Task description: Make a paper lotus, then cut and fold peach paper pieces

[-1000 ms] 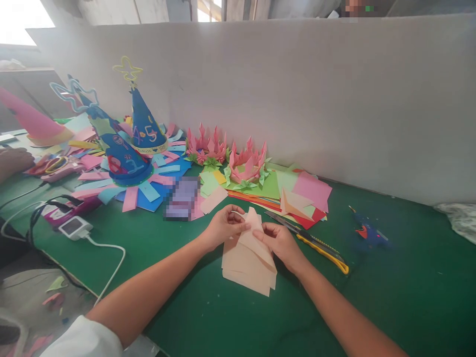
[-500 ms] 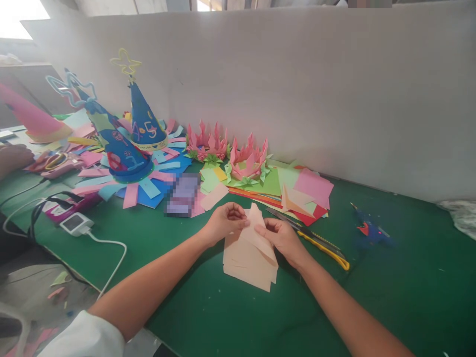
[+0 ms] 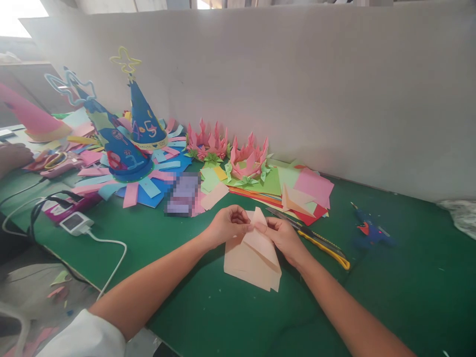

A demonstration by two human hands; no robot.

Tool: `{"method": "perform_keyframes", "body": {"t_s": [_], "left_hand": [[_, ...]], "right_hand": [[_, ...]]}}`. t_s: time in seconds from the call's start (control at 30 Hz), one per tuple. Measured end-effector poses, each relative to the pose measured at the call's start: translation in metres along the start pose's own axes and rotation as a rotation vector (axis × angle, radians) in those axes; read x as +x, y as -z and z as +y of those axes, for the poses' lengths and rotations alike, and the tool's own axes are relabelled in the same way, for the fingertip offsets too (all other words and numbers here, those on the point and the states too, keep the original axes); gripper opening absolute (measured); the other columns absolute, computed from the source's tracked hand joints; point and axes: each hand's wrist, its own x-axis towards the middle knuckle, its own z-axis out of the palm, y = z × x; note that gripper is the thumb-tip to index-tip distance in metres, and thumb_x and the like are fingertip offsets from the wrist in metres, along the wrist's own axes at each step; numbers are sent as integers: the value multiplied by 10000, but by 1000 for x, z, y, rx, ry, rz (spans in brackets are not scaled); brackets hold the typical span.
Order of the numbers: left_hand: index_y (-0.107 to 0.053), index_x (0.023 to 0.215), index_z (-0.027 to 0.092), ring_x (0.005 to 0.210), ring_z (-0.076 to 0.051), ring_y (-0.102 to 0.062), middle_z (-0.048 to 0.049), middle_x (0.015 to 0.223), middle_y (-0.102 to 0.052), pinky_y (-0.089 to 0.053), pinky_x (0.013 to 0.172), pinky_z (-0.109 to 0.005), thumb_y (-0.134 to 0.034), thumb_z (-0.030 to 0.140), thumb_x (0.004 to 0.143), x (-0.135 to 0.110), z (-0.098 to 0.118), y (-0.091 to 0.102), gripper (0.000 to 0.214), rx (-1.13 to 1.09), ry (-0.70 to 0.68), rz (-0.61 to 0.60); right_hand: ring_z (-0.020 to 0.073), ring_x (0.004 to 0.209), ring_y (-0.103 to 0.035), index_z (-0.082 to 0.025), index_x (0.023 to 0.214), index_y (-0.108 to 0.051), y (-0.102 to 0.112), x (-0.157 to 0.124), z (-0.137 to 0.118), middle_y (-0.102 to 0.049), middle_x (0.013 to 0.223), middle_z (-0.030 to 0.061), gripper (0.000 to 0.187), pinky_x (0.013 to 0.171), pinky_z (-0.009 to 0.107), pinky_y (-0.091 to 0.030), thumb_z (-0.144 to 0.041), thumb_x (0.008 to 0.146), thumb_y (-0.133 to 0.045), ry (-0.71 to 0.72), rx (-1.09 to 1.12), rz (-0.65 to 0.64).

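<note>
Both of my hands work on a folded sheet of pale peach paper (image 3: 257,241) over the green tabletop. My left hand (image 3: 229,227) pinches its upper left side between thumb and bent fingers. From the right, my right hand (image 3: 285,240) is closed on the same paper, its thumb pressing the face of the fold. The two thumbs nearly meet near the folded point at the top. Flat peach sheets (image 3: 243,264) lie underneath, partly covered by the folded one. Just beyond my right hand lie scissors (image 3: 286,218) and a yellow-handled cutter (image 3: 325,249).
Pink paper crowns (image 3: 248,163) and stacked coloured paper (image 3: 310,186) stand behind my hands. Blue cone hats (image 3: 147,121), a phone (image 3: 182,196) and a magenta power strip (image 3: 55,210) with cables are leftward. A blue glue gun (image 3: 374,233) lies right. Another person's hand (image 3: 15,157) rests far left.
My left thumb and fingers have slid slightly right and down, closer to my right thumb. The folded point has tilted a little, and the peach sheets have shifted slightly to the right.
</note>
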Motion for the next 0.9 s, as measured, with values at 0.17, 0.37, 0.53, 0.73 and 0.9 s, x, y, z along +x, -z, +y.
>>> {"method": "perform_keyframes", "body": {"t_s": [0.17, 0.37, 0.53, 0.73, 0.9], "left_hand": [[-510, 765, 140, 614, -80, -556, -6, 726, -590, -395, 505, -176, -793, 269, 598, 1, -2, -1, 353, -5, -22, -5], [-508, 783, 132, 651, -82, -562, -6, 751, -593, -431, 584, -204, -784, 200, 593, -1, 1, -3, 341, -46, -32, -32], [-537, 824, 130, 624, -75, -542, 22, 689, -561, -420, 591, -207, -776, 199, 606, -1, 1, -3, 331, -60, -52, -77], [-553, 850, 127, 650, -84, -551, 11, 711, -566, -431, 615, -218, -758, 185, 621, -1, 0, -2, 313, -32, -68, -87], [-547, 837, 138, 703, -106, -572, 2, 743, -571, -448, 631, -232, -777, 198, 588, 0, -2, -3, 344, -27, -36, -89]], "right_hand": [[124, 579, -514, -151, 741, -667, -1, 0, -1, -662, 697, 15, 377, 546, 242, -372, -498, 618, -747, -8, 29, 16], [140, 600, -524, -164, 738, -659, -1, 1, -1, -656, 700, 5, 374, 567, 258, -375, -500, 603, -754, -12, -2, 12], [120, 589, -493, -175, 704, -625, -1, 1, 1, -618, 660, -24, 343, 557, 243, -353, -466, 599, -772, 13, 8, 19], [92, 535, -442, -176, 683, -592, -2, -1, -4, -584, 621, -33, 361, 518, 226, -319, -504, 642, -738, -27, 106, 18], [91, 535, -450, -177, 671, -591, -2, 1, -3, -577, 616, -32, 344, 520, 223, -332, -489, 661, -734, -30, 181, 40]]}}
